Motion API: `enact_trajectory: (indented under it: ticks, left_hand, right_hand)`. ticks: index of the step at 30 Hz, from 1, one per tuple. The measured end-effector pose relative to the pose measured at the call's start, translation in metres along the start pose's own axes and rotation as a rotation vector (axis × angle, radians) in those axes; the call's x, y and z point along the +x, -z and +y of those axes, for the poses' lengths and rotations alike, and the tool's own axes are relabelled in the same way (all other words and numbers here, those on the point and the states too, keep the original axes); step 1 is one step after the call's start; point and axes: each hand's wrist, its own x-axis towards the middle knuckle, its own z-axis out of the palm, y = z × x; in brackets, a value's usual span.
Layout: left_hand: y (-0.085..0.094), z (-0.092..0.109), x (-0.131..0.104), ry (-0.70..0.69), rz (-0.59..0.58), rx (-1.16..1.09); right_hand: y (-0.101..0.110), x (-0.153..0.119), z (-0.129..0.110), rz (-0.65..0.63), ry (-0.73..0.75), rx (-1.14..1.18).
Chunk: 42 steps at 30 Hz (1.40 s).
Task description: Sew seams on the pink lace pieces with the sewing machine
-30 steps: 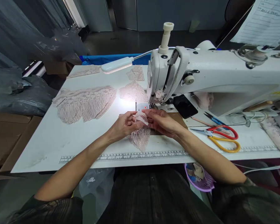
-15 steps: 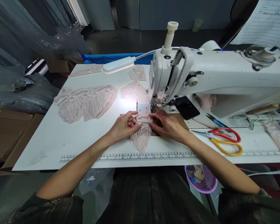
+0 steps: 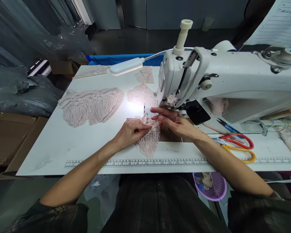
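A pale pink lace piece lies on the white table just in front of the sewing machine. My left hand pinches its left upper edge. My right hand holds its upper right edge, fingers stretched toward the needle area below the machine head. The top of the lace is lifted slightly between the two hands.
A stack of pink lace pieces lies at the left, smaller lace pieces behind under the lamp. Red and yellow scissors, a black phone and a purple basket are at the right. A ruler runs along the front edge.
Both hands have slid the lace's top edge a little farther toward the needle. My right hand's fingers have stretched out leftward. The camera has shifted slightly.
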Motion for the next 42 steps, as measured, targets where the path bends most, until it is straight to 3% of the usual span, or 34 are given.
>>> enact_trajectory:
  ticks: [4,8,12,15,20,26,29,36,42]
  left_hand:
    - [0.0,0.0,-0.002,0.044,0.06,0.059]
    - [0.0,0.002,-0.002,0.045,0.066,0.089]
    - [-0.001,0.005,-0.003,0.197,0.058,-0.011]
    - [0.001,0.006,-0.003,0.269,0.024,-0.081]
    - [0.009,0.003,-0.001,0.208,-0.066,-0.091]
    - [0.015,0.005,0.0,0.312,-0.087,-0.13]
    - [0.016,0.004,0.0,0.286,-0.118,-0.11]
    - [0.015,-0.004,-0.001,0.233,-0.126,0.028]
    - [0.016,-0.004,-0.002,0.271,-0.119,-0.009]
  right_hand:
    - [0.01,-0.013,0.017,0.163,-0.001,-0.475]
    - [0.006,-0.019,0.034,0.106,0.269,-0.698]
    - [-0.002,-0.02,0.043,0.141,0.317,-0.838]
    - [-0.004,-0.019,0.045,0.157,0.328,-0.858]
    - [-0.006,-0.018,0.044,0.151,0.315,-0.905]
    - [-0.004,-0.02,0.045,0.165,0.293,-0.829]
    - [-0.004,-0.022,0.044,0.149,0.298,-0.799]
    - [-0.013,-0.021,0.038,0.1,0.198,-1.009]
    - [-0.008,-0.021,0.041,0.146,0.251,-0.859]
